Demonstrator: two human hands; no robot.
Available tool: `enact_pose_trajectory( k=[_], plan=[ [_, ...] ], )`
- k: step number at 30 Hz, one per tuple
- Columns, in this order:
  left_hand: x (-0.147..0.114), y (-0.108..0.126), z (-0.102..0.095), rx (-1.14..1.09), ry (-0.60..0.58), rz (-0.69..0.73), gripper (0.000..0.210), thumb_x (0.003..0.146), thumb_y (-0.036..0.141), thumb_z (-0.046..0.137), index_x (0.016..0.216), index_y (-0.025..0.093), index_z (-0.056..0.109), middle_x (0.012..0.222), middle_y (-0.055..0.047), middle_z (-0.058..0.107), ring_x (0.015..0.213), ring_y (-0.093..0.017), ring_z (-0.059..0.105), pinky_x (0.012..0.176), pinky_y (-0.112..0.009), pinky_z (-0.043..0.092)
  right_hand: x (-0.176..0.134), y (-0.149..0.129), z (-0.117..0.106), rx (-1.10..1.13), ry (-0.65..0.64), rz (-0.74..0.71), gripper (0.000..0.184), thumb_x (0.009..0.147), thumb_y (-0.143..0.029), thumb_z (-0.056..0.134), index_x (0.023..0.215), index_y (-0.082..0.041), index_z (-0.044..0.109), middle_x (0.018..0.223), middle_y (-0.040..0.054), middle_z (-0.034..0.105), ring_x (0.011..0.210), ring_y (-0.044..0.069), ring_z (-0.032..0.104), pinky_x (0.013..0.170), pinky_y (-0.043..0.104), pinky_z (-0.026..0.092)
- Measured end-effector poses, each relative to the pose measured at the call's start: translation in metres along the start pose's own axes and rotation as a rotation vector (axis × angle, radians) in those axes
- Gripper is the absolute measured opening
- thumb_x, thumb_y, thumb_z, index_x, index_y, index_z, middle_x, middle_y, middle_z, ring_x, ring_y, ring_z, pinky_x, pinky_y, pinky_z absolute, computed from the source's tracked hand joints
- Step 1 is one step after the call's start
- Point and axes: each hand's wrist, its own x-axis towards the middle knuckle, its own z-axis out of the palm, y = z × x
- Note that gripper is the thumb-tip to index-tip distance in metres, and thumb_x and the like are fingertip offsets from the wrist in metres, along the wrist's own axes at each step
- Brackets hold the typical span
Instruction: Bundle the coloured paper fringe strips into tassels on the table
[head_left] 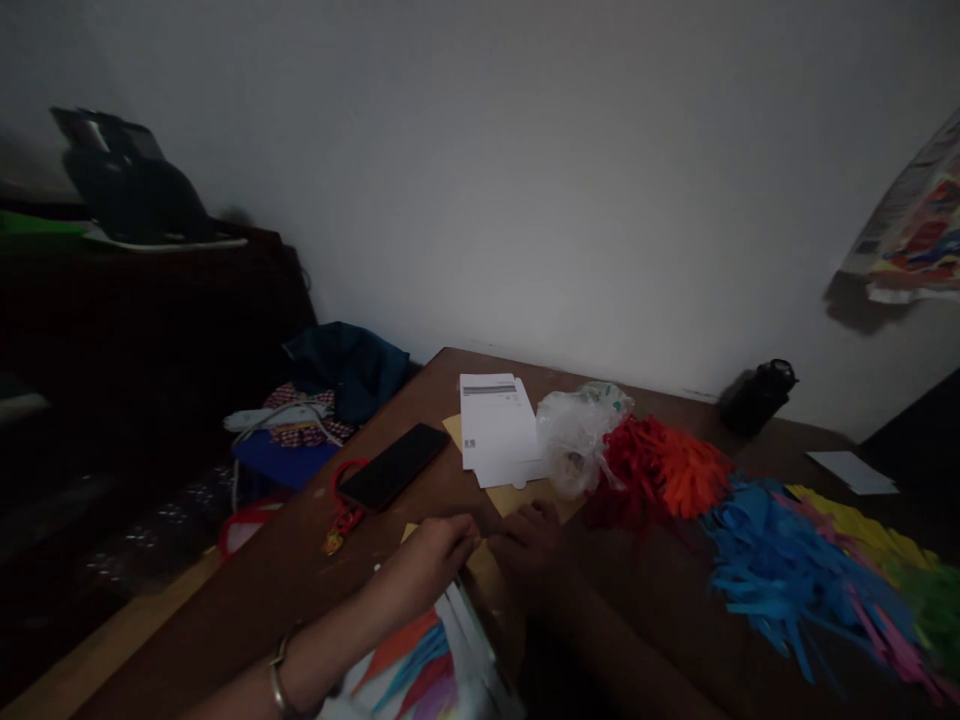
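Nearest the camera, your forearms enter from the bottom edge, a bangle (277, 682) on the left wrist, beside a packet (427, 668) of coloured strips at bottom centre. Your left hand (433, 550) has its fingers pinched together; your right hand (529, 550), dim and just beside it, has its fingers curled, how tightly you cannot tell. Whatever either holds is too small to make out. Beyond them on the counter (247, 610) lie a tan sheet (506, 499), white card (495, 420) and plastic bag (574, 440). Your phone (395, 467) lies left of centre, blue strips (795, 570) at lower right.
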Motion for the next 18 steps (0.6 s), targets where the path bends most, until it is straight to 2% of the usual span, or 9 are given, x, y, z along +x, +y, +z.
enact_pose_trajectory(
  k=[6, 10, 12, 15, 18],
  plan=[
    [-0.0011, -0.0003, 0.0009, 0.010, 0.005, 0.000, 0.026, 0.089, 0.028, 0.037, 0.068, 0.021, 0.050, 0.066, 0.001, 0.058, 0.065, -0.017, 0.056, 0.059, -0.026, 0.033, 0.0000, -0.0021, -0.0011, 0.040, 0.005, 0.051, 0.017, 0.088, -0.012, 0.052, 0.072, -0.019, 0.055, 0.075, 0.0017, 0.057, 0.074, 0.016, 0.050, 0.076, 0.035, 0.033],
    [-0.0018, 0.0019, 0.0000, 0.010, 0.005, -0.007, 0.025, 0.088, 0.027, 0.038, 0.069, 0.021, 0.052, 0.068, -0.001, 0.060, 0.067, -0.018, 0.058, 0.060, -0.026, 0.034, 0.0028, -0.0023, -0.0047, 0.125, 0.068, 0.125, 0.014, 0.087, -0.012, 0.053, 0.075, -0.018, 0.056, 0.077, 0.0018, 0.057, 0.076, 0.016, 0.052, 0.074, 0.033, 0.033],
    [-0.0018, 0.0028, -0.0005, 0.010, 0.003, -0.005, 0.025, 0.088, 0.027, 0.038, 0.069, 0.021, 0.053, 0.068, -0.001, 0.060, 0.067, -0.018, 0.058, 0.060, -0.026, 0.034, 0.0028, -0.0015, -0.0044, 0.126, 0.057, 0.141, 0.009, 0.086, -0.012, 0.055, 0.081, -0.018, 0.059, 0.081, 0.0025, 0.058, 0.077, 0.016, 0.052, 0.075, 0.034, 0.033],
    [-0.0017, 0.0027, -0.0007, 0.007, -0.002, -0.002, 0.026, 0.089, 0.027, 0.037, 0.069, 0.021, 0.053, 0.067, -0.001, 0.060, 0.066, -0.017, 0.057, 0.059, -0.026, 0.034, 0.0005, -0.0005, -0.0010, 0.085, -0.002, 0.119, 0.008, 0.084, -0.014, 0.061, 0.090, -0.019, 0.061, 0.084, 0.0028, 0.059, 0.080, 0.018, 0.052, 0.076, 0.036, 0.032],
    [-0.0012, 0.0006, 0.0005, 0.003, -0.005, 0.001, 0.026, 0.088, 0.027, 0.038, 0.069, 0.021, 0.053, 0.067, 0.000, 0.060, 0.066, -0.017, 0.057, 0.060, -0.026, 0.034, -0.0030, -0.0011, 0.0021, 0.009, -0.026, 0.059, 0.007, 0.085, -0.014, 0.062, 0.087, -0.021, 0.061, 0.079, 0.0009, 0.059, 0.076, 0.018, 0.050, 0.076, 0.037, 0.031]
  ],
)
